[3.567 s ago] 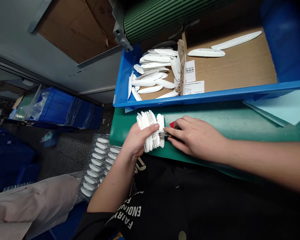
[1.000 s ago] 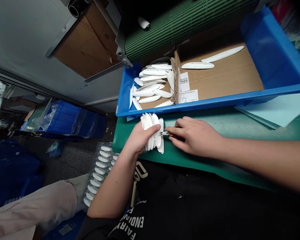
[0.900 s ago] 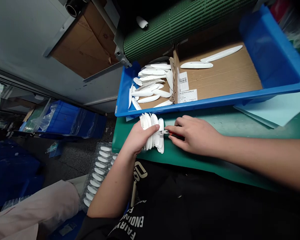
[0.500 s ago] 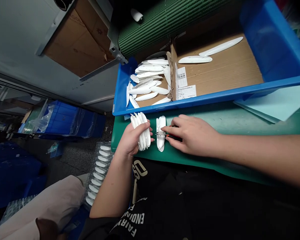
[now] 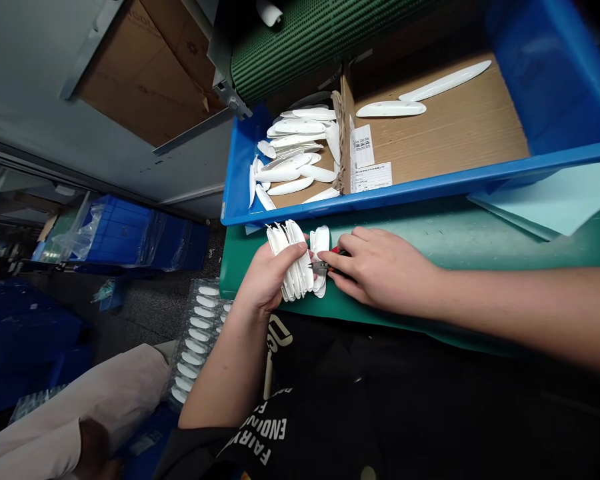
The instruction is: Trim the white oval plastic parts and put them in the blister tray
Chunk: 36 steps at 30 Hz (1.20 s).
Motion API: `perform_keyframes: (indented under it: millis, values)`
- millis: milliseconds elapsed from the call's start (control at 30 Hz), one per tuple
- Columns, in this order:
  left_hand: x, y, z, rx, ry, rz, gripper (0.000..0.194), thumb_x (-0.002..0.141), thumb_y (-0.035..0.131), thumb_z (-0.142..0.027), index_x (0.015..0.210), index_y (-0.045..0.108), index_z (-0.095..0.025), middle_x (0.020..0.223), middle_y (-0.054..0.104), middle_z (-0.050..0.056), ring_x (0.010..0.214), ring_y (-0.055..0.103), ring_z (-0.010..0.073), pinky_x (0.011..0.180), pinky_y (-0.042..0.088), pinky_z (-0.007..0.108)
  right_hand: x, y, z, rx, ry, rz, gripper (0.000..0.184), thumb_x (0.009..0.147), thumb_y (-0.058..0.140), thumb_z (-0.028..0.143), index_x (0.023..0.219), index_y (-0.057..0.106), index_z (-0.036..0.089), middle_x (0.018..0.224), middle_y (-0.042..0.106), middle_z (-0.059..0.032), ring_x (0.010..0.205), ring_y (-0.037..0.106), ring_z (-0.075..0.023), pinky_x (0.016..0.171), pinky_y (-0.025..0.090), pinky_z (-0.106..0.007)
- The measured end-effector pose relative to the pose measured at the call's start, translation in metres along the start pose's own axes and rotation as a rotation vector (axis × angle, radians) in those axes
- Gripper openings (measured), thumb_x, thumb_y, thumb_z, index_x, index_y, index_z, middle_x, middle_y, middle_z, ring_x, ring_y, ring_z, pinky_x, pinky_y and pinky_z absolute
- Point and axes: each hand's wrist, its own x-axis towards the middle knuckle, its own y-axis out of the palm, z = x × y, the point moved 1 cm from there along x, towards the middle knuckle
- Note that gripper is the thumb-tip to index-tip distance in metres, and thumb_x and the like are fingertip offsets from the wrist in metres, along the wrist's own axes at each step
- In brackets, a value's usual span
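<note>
My left hand (image 5: 261, 281) is closed round a bundle of long, oval white plastic parts (image 5: 294, 277), thumb across the front. Right beside the bundle, a few more white parts (image 5: 321, 239) rest on the green mat, lying one over another. In my right hand (image 5: 383, 268) is a small pair of nippers (image 5: 320, 265) with metal jaws and red-and-black handles, mostly hidden by the fingers. The jaws and my right index finger lie over the parts on the mat. Whether the jaws are open I cannot tell.
Behind the hands stands a blue bin (image 5: 433, 185), split by a cardboard divider (image 5: 347, 133), with white parts on both sides. A green ribbed conveyor belt (image 5: 330, 40) runs beyond it. Light-blue sheets (image 5: 565, 200) lie at right. A clear tray (image 5: 193, 347) of white parts stands lower left.
My left hand has moved right, up against the parts on the mat, and its bundle looks thicker. My right hand stays over those parts with the nippers. The view has shifted slightly.
</note>
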Motion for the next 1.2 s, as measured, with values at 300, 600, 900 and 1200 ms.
perform_keyframes:
  millis: [300, 600, 900, 1200]
  values:
    - [0.002, -0.001, 0.003, 0.03, 0.035, -0.002, 0.044, 0.076, 0.085, -0.03, 0.112, 0.068, -0.013, 0.088, 0.074, 0.008, 0.069, 0.073, 0.0229, 0.066, 0.065, 0.037, 0.0, -0.001, 0.002, -0.058, 0.001, 0.033, 0.029, 0.11, 0.057, 0.033, 0.129, 0.069, 0.015, 0.093, 0.056, -0.0094, 0.085, 0.05, -0.0282, 0.07, 0.035, -0.038]
    - [0.005, 0.001, -0.001, 0.092, 0.079, -0.034, 0.039, 0.078, 0.082, -0.032, 0.111, 0.069, -0.015, 0.079, 0.07, 0.004, 0.07, 0.07, 0.0218, 0.064, 0.062, 0.035, 0.002, 0.006, -0.002, 0.005, 0.025, 0.055, 0.027, 0.111, 0.056, 0.033, 0.128, 0.07, 0.017, 0.091, 0.059, -0.007, 0.082, 0.056, -0.0252, 0.06, 0.028, -0.035]
    - [0.019, -0.004, -0.001, 0.246, 0.199, -0.041, 0.037, 0.079, 0.082, -0.038, 0.108, 0.071, -0.018, 0.107, 0.075, 0.007, 0.096, 0.07, 0.0244, 0.081, 0.057, 0.031, 0.001, -0.002, -0.02, 0.132, 0.151, -0.076, 0.03, 0.104, 0.06, 0.033, 0.129, 0.073, 0.023, 0.09, 0.062, -0.0052, 0.084, 0.059, -0.0233, 0.059, 0.029, -0.031]
    - [0.018, -0.014, -0.008, 0.538, 0.23, -0.047, 0.035, 0.086, 0.075, -0.045, 0.11, 0.071, -0.019, 0.096, 0.075, 0.007, 0.086, 0.071, 0.0246, 0.072, 0.055, 0.03, -0.001, 0.0, -0.02, 0.087, 0.137, -0.012, 0.031, 0.105, 0.06, 0.035, 0.131, 0.072, 0.022, 0.092, 0.06, -0.0056, 0.087, 0.057, -0.0244, 0.057, 0.027, -0.032]
